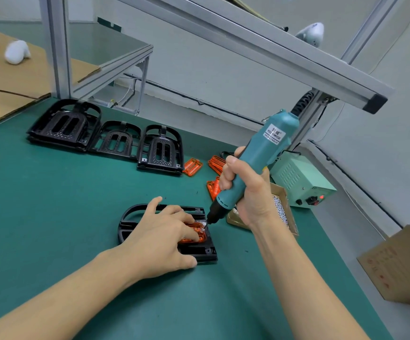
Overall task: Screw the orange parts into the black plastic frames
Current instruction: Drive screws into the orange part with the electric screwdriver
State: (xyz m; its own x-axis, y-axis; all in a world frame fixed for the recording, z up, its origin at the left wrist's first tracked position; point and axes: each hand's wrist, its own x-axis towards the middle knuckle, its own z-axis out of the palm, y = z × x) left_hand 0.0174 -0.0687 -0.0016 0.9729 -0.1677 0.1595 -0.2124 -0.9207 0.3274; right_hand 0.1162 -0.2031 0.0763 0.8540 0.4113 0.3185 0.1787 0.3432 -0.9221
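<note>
From the head view, I see the frame (200, 253) lying flat on the green mat (52, 217), low and just right of centre in the picture. The orange part (195, 229) sits nested in it. My left hand (161, 238) lies spread over both, fingers fairly straight, pressing the orange part down into its seat. My right hand (245, 190) is wrapped around the driver (255, 165), which leans toward the upper right, its bit down at the frame's upper right corner beside the orange part.

I judge the frame stiff, light moulded plastic, likely to skate on the mat under the bit's push, so a flat press over its middle is the sensible hold. The orange part looks thin, glossy and probably brittle (I would keep fingers off its edges and clear of the bit).

Further up the frame, three more frames (115, 141) wait left of centre, with spare orange parts (215, 164) just right of them. A box of screws (282, 212) sits behind my right wrist.
</note>
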